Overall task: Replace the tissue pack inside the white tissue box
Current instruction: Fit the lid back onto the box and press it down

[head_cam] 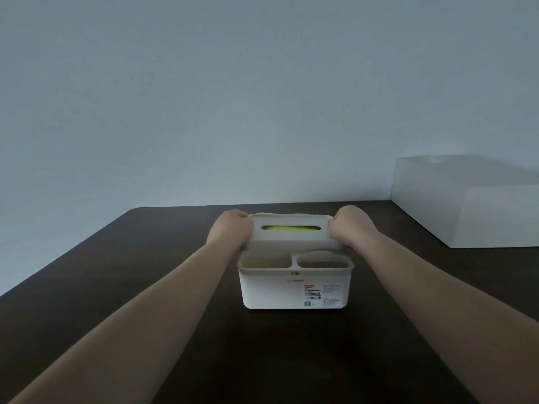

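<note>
A white tissue box (294,290) with a printed label stands on the dark table (145,272), two open compartments at its front. Its white lid (291,237) with a long slot is tilted up at the back. Through the slot and just above the lid's far edge shows a yellow-green tissue pack (291,228). My left hand (230,228) grips the lid's left end and my right hand (351,227) grips its right end. Most of the pack is hidden behind the lid.
A large white box (466,205) sits at the table's back right against the pale wall. The table's far edge runs just behind the tissue box, its left edge slanting toward me.
</note>
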Motion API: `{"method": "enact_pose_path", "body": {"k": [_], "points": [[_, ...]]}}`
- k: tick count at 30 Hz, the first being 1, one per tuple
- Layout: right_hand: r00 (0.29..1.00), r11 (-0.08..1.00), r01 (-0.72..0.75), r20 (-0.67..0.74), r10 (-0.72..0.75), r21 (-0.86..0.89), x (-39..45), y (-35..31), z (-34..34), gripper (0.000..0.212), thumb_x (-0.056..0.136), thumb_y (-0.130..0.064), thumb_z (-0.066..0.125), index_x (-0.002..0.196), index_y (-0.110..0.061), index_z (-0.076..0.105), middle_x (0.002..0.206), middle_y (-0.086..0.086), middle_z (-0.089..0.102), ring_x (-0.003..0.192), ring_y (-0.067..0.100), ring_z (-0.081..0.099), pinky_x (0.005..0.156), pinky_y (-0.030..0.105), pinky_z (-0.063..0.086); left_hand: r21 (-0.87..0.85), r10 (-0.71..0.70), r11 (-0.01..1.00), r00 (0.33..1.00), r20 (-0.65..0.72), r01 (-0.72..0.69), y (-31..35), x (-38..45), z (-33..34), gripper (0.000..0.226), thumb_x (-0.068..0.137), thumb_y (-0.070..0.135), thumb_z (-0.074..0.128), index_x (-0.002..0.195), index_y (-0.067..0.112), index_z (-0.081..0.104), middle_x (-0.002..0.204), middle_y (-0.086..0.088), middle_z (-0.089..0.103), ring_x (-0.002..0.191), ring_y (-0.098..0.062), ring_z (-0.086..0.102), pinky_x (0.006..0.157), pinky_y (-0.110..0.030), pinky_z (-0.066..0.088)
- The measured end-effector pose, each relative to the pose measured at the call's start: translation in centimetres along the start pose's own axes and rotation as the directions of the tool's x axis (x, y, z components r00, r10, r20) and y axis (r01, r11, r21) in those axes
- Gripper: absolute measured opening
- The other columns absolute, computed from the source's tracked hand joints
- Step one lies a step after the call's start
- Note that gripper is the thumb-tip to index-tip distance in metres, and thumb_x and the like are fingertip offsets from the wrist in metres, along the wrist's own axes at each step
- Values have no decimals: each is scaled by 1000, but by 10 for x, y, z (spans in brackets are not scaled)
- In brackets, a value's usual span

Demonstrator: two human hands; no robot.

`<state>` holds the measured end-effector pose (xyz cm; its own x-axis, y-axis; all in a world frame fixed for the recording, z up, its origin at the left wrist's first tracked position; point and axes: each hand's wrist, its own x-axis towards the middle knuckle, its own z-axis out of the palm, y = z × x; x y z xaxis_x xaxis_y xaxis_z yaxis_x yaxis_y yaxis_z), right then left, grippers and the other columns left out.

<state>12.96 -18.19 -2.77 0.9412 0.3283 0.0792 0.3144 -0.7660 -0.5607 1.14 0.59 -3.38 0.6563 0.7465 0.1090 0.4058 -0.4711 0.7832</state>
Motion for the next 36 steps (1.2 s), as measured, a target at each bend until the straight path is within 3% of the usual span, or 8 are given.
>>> {"method": "enact_pose_path", "body": {"k": [6,9,12,16,20,27,32,36], "points": [[997,1000,-10,81,12,-29,1,-4,-2,23,92,-4,42,72,-3,53,64,8,48,54,20,42,55,29,35,37,5,999,1000,29,-6,-3,5,7,25,82,12,41,89,28,59,83,4,59,81,-25,56,79,-34,50],[990,999,-18,140,21,-28,1,-8,-3,20,94,-3,39,95,0,58,67,9,44,56,20,40,62,32,39,37,-10,999,999,51,8,-2,7,10,26,84,8,39,76,27,54,73,6,50,82,-25,48,78,-33,45],[984,1000,5,177,-7,10,3,-8,-1,32,94,-2,35,116,4,57,70,8,42,58,19,40,50,29,34,19,-29,999,994,109,27,1,8,10,30,81,3,34,63,26,42,74,2,47,82,-25,43,75,-33,37],[981,998,63,184,-66,23,6,-5,1,33,96,-4,34,123,2,53,79,10,45,70,25,45,51,26,32,14,-23,1000,985,170,21,3,7,10,33,78,0,30,81,26,49,90,-7,52,78,-25,41,68,-35,30],[979,996,91,185,-85,-26,5,-5,-2,22,93,1,31,102,-5,50,77,9,45,60,20,41,50,27,30,18,-13,1000,982,188,10,4,11,10,36,78,0,29,89,25,52,88,-8,52,75,-24,38,57,-29,25],[979,990,139,156,-134,-20,19,0,7,23,87,1,34,94,-7,55,96,13,56,83,29,49,52,28,30,21,-2,1000,986,168,-2,-2,22,15,49,84,6,32,117,18,66,107,-6,64,84,-28,51,69,-28,39],[984,992,124,124,-125,16,17,1,9,27,87,-2,34,99,-7,58,110,17,61,87,31,51,63,31,38,-8,3,1000,991,136,-1,-1,16,14,45,86,9,34,115,20,67,115,-6,66,91,-28,57,82,-35,47],[994,996,79,79,-82,40,5,1,8,39,92,-12,32,125,-12,54,132,15,55,108,32,52,91,40,42,-57,-22,998,994,109,29,-1,1,13,52,85,14,31,127,26,61,119,0,65,97,-27,60,82,-34,49]]}}
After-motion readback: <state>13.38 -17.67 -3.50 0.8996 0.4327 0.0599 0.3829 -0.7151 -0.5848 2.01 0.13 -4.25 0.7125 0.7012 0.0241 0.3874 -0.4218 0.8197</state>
